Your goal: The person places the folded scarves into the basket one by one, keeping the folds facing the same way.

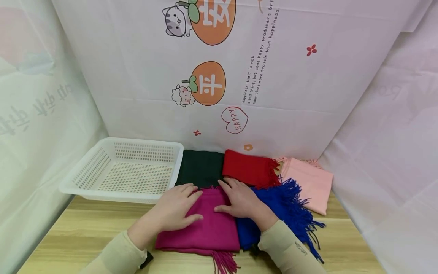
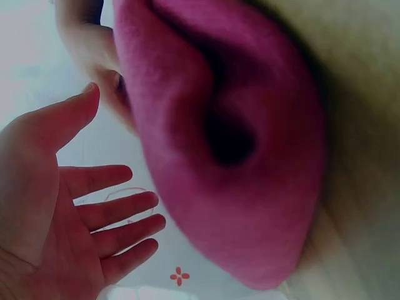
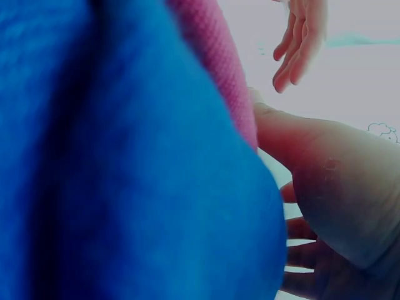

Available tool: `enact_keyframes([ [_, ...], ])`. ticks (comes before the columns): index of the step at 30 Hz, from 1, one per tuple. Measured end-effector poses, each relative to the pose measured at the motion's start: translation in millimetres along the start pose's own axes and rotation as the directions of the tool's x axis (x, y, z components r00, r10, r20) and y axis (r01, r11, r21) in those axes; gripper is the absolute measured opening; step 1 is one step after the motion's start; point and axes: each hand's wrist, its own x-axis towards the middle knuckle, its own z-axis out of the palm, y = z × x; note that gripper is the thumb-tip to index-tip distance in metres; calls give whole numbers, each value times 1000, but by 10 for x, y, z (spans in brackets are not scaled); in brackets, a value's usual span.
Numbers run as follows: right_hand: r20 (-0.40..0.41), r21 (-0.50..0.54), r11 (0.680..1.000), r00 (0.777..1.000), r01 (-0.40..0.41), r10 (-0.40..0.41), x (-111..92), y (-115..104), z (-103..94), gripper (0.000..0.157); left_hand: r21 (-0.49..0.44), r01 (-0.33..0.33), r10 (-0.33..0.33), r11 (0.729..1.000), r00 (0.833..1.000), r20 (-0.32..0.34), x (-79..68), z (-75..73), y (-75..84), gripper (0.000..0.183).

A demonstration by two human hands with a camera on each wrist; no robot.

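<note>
A folded magenta scarf with a fringe at its near edge lies on the table in the head view. Over its left side is my left hand, fingers extended and thumb spread; the left wrist view shows the palm and straight fingers beside the cloth. My right hand lies over the upper right corner of the magenta scarf, fingers pointing toward the red scarf. A blue fringed scarf sits partly under my right wrist. In the right wrist view, blue cloth hides part of the right fingers.
A white plastic basket with slotted walls stands at the back left. Behind the magenta scarf lies a folded dark green scarf. A pink scarf is at the far right. White printed cloth walls the table in.
</note>
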Motion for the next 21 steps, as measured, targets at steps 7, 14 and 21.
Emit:
enact_keyframes([
  [7,3,4,1000,1000,4,-4,0,15,28,102,-15,-24,25,1000,999,48,-18,20,45,72],
  [14,18,-15,1000,1000,-2,3,6,24,47,102,-54,21,-15,998,993,120,-22,40,74,72],
  [21,28,-15,1000,1000,-5,5,7,17,56,102,-80,62,-48,995,985,163,-44,67,69,71],
])
